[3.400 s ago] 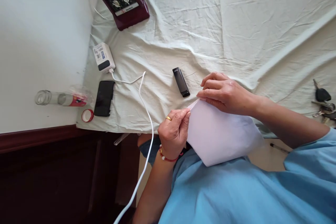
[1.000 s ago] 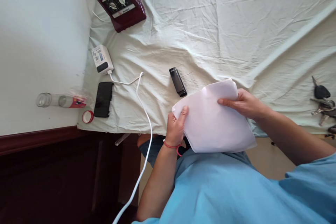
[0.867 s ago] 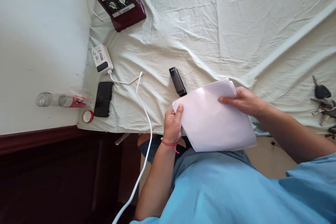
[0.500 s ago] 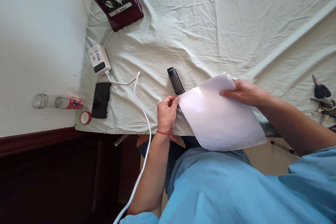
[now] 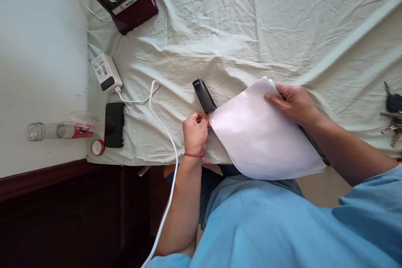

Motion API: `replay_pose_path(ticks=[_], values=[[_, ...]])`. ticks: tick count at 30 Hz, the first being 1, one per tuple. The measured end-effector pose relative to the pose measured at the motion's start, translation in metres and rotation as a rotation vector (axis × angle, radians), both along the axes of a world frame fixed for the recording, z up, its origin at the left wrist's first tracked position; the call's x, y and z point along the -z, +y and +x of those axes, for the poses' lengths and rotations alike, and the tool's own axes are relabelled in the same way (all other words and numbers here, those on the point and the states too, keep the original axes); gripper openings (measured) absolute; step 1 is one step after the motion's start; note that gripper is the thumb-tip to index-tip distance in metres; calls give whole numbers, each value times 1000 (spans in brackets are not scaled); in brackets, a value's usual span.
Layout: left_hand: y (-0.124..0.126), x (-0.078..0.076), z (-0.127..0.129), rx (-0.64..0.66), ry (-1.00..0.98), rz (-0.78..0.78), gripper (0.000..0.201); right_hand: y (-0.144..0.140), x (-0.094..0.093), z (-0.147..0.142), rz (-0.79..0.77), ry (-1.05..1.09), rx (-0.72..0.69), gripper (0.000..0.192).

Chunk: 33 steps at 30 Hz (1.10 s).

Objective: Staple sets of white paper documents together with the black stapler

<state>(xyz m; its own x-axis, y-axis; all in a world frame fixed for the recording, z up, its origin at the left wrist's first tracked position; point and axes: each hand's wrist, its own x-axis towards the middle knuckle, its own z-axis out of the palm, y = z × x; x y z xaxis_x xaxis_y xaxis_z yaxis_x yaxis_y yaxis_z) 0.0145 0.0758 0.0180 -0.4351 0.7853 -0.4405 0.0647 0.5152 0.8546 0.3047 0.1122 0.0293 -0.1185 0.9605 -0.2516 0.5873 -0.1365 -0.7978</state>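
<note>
A small stack of white paper sheets [image 5: 260,134] slopes across the table's front edge, its lower end over my lap. My right hand [image 5: 293,102] is closed on the upper right side, thumb on top and fingers underneath. At the left corner my left hand [image 5: 195,132], with a red string on its wrist, has thumb and fingers pinched together on the paper. Right by that corner a black stapler [image 5: 204,96] lies on the cloth, its near end against the paper edge and my left fingertips. Whether the corner sits inside the stapler's jaws I cannot tell.
A white cable [image 5: 163,123] runs from a white box [image 5: 106,73] past my left arm. To the left lie a black phone [image 5: 114,124], a red cap [image 5: 97,147] and a clear bottle [image 5: 52,131]. A maroon fan [image 5: 135,12] stands at the back left, keys [image 5: 394,104] at far right.
The view has shifted a little, so things on the table sit slightly further left. Both hands keep their hold on the paper, and the stapler stays at its corner.
</note>
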Motion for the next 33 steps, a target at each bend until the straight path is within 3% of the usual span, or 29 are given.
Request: replay_pose_path(ticks=[6,16,20,24,27,30,33], values=[[1,4,-1,38,45,17,20,2,-3,-3,30,-115,-42,31],[6,15,-3,68,117,16,23,2,6,-3,81,-57,40,30],[0,24,-2,35,203,121,5,3,7,-1,94,-44,49,29],[-17,35,2,65,448,413,38,4,7,0,94,-42,37,29],[-28,40,3,181,595,530,42,3,8,0,81,-23,39,30],[-32,38,2,259,662,536,41,3,7,0,79,-15,47,31],[-31,31,1,273,678,449,44,3,5,0,77,-6,41,30]])
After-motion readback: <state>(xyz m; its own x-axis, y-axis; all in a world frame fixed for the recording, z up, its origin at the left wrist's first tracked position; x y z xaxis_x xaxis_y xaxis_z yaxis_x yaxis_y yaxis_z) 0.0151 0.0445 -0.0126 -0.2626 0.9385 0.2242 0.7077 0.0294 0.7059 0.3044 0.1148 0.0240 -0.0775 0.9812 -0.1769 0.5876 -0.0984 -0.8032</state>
